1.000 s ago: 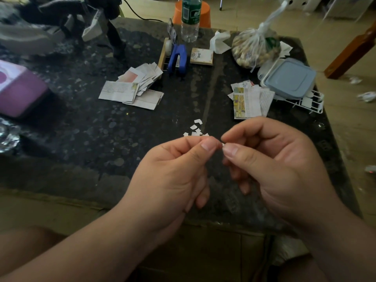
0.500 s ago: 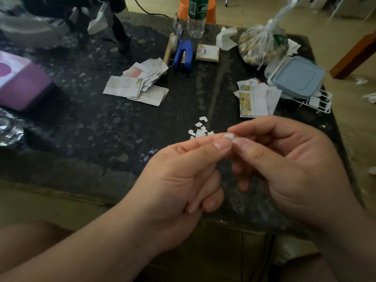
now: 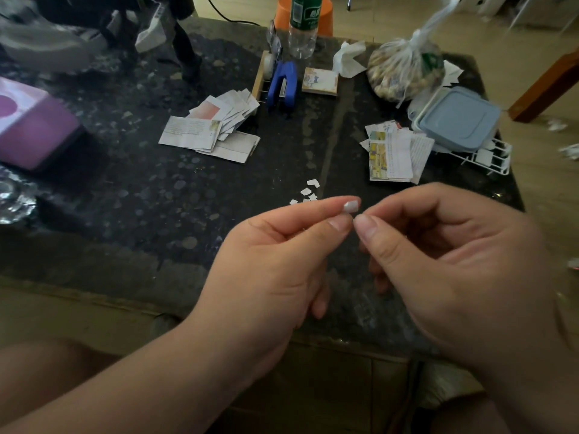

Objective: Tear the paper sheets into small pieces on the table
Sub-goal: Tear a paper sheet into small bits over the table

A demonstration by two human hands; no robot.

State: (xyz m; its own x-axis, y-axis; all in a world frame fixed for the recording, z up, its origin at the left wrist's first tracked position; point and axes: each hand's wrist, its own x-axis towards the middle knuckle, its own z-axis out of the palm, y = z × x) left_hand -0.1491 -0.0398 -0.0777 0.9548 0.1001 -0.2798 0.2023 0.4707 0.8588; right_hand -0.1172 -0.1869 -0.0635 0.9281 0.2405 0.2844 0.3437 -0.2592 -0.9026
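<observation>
left hand [image 3: 266, 264] grip pinches paper scrap [image 3: 351, 207] pointing up, right hand [image 3: 460, 264] grip curled, hold unclear

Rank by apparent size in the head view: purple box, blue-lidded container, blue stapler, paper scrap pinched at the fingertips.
1. purple box and blue-lidded container: these look alike, and the frame edge cuts off the box, so they are not ranked.
2. blue stapler
3. paper scrap: smallest, though nearest the camera.

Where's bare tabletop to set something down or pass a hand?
Free: the dark table stretch between pink box, left paper pile and torn bits; also the lane from that pile to the right paper pile. Crowded: far edge (bottle, blue punch, bag) and right corner by the lidded container.
</observation>
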